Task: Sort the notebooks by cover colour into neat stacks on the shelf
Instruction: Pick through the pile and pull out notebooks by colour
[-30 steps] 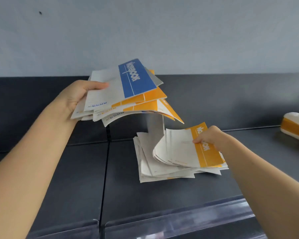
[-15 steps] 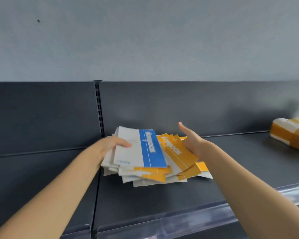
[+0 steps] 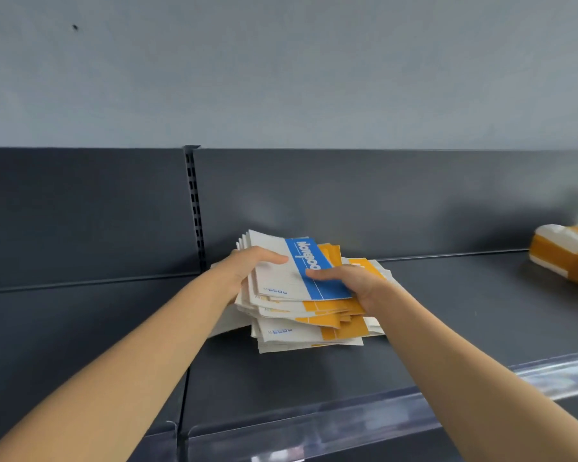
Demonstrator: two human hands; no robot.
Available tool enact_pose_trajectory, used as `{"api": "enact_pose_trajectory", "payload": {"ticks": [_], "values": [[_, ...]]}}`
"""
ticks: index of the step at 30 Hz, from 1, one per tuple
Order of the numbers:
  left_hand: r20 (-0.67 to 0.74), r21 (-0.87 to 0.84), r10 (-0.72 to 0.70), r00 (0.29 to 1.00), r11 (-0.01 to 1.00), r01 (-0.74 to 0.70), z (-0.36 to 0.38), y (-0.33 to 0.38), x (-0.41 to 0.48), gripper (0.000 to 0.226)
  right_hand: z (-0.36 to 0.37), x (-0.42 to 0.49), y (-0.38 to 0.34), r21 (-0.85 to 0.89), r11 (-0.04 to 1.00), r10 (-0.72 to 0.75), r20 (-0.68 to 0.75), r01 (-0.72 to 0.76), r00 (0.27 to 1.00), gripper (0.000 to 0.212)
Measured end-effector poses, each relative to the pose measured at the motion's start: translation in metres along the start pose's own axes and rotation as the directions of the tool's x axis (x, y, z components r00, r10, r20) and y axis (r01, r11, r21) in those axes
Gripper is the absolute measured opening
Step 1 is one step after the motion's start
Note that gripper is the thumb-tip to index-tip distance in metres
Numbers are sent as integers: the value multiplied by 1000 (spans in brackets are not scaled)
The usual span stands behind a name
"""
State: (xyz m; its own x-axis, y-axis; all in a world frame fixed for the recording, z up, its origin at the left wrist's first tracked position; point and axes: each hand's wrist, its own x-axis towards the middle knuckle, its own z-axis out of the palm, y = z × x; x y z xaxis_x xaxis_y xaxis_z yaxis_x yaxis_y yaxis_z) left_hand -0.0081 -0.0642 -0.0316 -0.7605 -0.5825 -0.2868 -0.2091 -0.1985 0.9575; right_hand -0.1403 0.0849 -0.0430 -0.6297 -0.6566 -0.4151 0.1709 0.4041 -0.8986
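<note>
The notebooks [image 3: 314, 323] sit in one loose, uneven pile on the shelf [image 3: 454, 315], just right of the slotted upright [image 3: 196, 208] and close to the back panel [image 3: 364, 201]. On top lies a blue notebook [image 3: 302, 278]: a white cover with a blue band carrying white lettering, tilted so its far end rises toward the panel. Beneath it the covers are white with orange bands, fanned out so their corners and edges stick out at different angles, the lowest ones flat on the shelf. The left grip [image 3: 252, 271] holds the upper bundle at its left edge, thumb pressed on the white part of the blue notebook, the fingers curled round the side and hidden under the covers. The right grip [image 3: 352, 283] holds the same bundle from the right, thumb lying across the blue band, its fingers tucked out of sight below the orange covers. Whether the upper bundle rests on the lower notebooks or is raised a little off them cannot be told. Both bare forearms reach in from the bottom corners. The shelf is dark grey, with a clear plastic strip [image 3: 347, 425] along its front edge. Well off to the right, at the frame's edge, lies a blurred orange and white package [image 3: 569, 255]. Above the panel is a pale grey wall [image 3: 281, 78] bearing one small dark speck [image 3: 75, 27].
</note>
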Motion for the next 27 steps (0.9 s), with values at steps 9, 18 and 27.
{"api": "enact_pose_trajectory", "payload": {"ticks": [9, 18, 27], "values": [[-22, -107, 478, 878, 872, -477, 0, 34, -1, 77, -18, -2, -47, 219, 890, -440, 183, 399, 879, 45], [-135, -113, 600, 789, 781, -614, 15, 45, 4, 40, -12, 9, -56, 174, 824, -537, -61, 539, 841, 32], [-30, 76, 627, 778, 778, -624, 11, 27, 17, 76, -28, 14, -39, 186, 870, -487, 174, 457, 856, 26]]}}
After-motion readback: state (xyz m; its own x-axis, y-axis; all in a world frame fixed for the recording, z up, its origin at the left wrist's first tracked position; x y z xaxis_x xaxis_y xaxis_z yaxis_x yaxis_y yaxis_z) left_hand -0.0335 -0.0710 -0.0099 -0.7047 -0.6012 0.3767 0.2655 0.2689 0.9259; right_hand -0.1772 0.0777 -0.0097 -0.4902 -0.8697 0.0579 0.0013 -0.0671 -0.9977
